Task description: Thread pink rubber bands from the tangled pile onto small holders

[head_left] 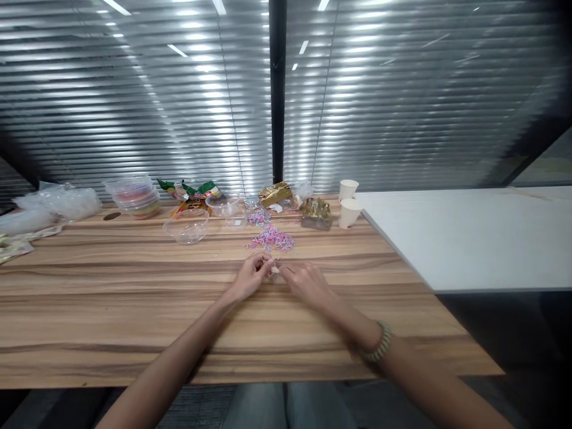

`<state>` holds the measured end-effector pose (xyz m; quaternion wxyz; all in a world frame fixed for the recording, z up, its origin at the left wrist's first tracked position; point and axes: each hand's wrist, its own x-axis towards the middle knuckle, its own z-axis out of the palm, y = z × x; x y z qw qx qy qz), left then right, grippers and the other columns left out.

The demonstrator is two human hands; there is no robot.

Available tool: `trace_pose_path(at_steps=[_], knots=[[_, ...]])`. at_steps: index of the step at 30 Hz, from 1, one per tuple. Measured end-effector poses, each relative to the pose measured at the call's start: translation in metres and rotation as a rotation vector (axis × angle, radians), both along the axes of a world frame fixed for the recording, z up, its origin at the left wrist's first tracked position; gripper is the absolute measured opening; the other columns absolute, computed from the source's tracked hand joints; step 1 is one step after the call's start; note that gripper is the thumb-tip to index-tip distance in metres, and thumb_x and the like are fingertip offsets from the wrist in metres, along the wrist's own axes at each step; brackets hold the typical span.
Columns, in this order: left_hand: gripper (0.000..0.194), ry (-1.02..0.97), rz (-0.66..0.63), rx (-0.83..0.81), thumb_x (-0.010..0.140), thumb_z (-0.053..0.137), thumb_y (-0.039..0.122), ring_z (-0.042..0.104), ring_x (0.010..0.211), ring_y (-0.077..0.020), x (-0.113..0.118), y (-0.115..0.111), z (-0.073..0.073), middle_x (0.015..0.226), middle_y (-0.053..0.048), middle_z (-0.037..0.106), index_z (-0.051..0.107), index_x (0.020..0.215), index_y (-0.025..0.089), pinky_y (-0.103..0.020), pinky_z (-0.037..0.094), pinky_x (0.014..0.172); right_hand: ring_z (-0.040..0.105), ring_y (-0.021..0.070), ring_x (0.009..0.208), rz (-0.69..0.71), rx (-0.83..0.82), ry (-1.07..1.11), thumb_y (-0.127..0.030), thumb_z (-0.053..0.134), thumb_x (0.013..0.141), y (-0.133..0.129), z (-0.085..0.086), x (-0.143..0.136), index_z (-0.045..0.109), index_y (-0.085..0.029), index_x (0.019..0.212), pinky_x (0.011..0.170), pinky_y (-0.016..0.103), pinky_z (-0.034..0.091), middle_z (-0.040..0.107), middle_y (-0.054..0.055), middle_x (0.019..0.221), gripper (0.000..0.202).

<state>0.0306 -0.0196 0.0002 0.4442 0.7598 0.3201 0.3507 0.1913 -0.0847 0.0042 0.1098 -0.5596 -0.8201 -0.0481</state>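
Over the middle of the wooden table, my left hand [254, 274] is closed in a pinch on a small pale piece [274, 270], too small to make out its kind. My right hand [308, 283] meets it from the other side, fingertips pressed together at the same piece. Whatever else the right fingers grip is hidden. Just beyond both hands lies a loose pile of small pink, purple and pale blue loops [273, 238], which look like rubber bands. A second, smaller heap of loops [259, 218] sits behind it.
On the wooden table [111, 310] stand a clear round bowl [186, 227], stacked plastic tubs [133, 195], snack bags [192, 192], gold wrappers [316, 211] and two paper cups [350, 213]. Plastic bags [58, 205] lie far left. A white table [473, 238] adjoins on the right.
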Motion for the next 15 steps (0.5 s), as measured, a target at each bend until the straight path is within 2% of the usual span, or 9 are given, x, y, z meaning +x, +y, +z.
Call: trace_pose_path(at_steps=[8,15], knots=[[0.025,0.056,0.07,0.1,0.081,0.047,0.037,0.049,0.062,-0.0109,0.0006,-0.0015,-0.0059,0.068,-0.001,0.054,0.056,0.074,0.014,-0.022,0.038,0.058,0.058,0.0178,0.082,-0.02,-0.067,-0.068,-0.016,0.034,0.088,-0.0008,0.0025,-0.0025,0.05,-0.019,0.111,0.069,0.025,0.038,0.061,0.01,0.099,0.028],[0.027,0.072,0.042,0.176,0.081,0.048,0.035,0.053,0.069,-0.0134,0.0033,-0.0059,-0.0042,0.072,-0.005,0.058,0.06,0.068,0.014,-0.024,0.041,0.063,0.06,0.0181,0.08,-0.07,-0.146,-0.092,-0.015,0.03,0.088,-0.0039,0.0043,-0.0083,0.049,-0.016,0.112,0.066,0.025,0.04,0.06,0.013,0.1,0.031]])
